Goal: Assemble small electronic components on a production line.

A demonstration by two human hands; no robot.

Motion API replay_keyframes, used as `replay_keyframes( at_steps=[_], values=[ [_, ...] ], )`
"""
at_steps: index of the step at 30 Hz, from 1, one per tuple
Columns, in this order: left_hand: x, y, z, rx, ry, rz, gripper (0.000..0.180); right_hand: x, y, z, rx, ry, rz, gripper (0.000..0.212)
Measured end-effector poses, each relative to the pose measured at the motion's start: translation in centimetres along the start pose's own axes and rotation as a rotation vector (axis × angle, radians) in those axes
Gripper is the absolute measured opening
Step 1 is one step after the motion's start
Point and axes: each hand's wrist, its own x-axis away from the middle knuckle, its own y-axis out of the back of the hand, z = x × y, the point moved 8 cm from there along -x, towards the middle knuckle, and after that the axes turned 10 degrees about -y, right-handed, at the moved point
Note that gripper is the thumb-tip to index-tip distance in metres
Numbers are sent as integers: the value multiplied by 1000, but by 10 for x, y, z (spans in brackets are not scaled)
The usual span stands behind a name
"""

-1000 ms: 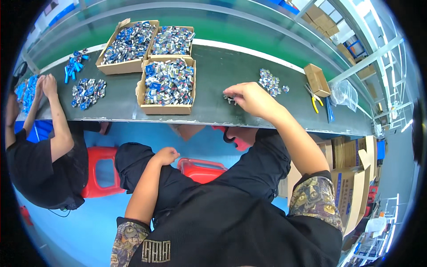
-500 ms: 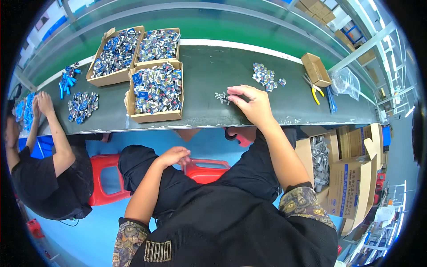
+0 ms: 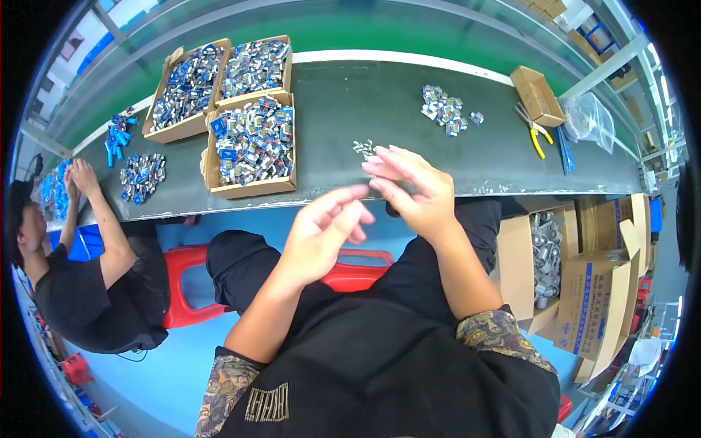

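Note:
My two hands come close together over the front edge of the dark green table (image 3: 332, 109). My right hand (image 3: 418, 191) has its thumb and fingers drawn into a pinch; whatever is in it is too small to make out. Pointing toward those fingertips, my left hand (image 3: 327, 235) is half curled, its thumb near the fingers, and anything between them is hidden. Just beyond my right fingertips lies a small heap of little metal pieces (image 3: 362, 147). Farther back on the right is a pile of small blue and silver box-shaped parts (image 3: 442, 109).
Three cardboard trays (image 3: 255, 191) full of similar parts stand left of centre. At right are an empty cardboard box (image 3: 539, 98), yellow-handled pliers (image 3: 538, 139) and a clear plastic bag (image 3: 590, 124). A carton of grey metal parts (image 3: 546, 255) sits below. A co-worker (image 3: 80, 285) works at left.
My left hand has risen from over my lap to the table edge, beside my right hand. My right hand has drawn back slightly from the small metal pieces.

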Motion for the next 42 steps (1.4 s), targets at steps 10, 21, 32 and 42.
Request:
replay_keyframes(
  at_steps=[10,21,32,42],
  values=[
    [-30,-17,34,164,35,-124,29,32,21,-13,100,-17,2,53],
    [-36,-33,46,214,26,-193,25,46,30,-36,-85,-104,-171,16],
    [-32,-26,19,-382,-275,-289,15,44,35,-30,14,-5,-145,19],
    [-96,-74,-31,-835,-497,-94,11,56,92,-61,-65,-181,-513,11]
  ],
)
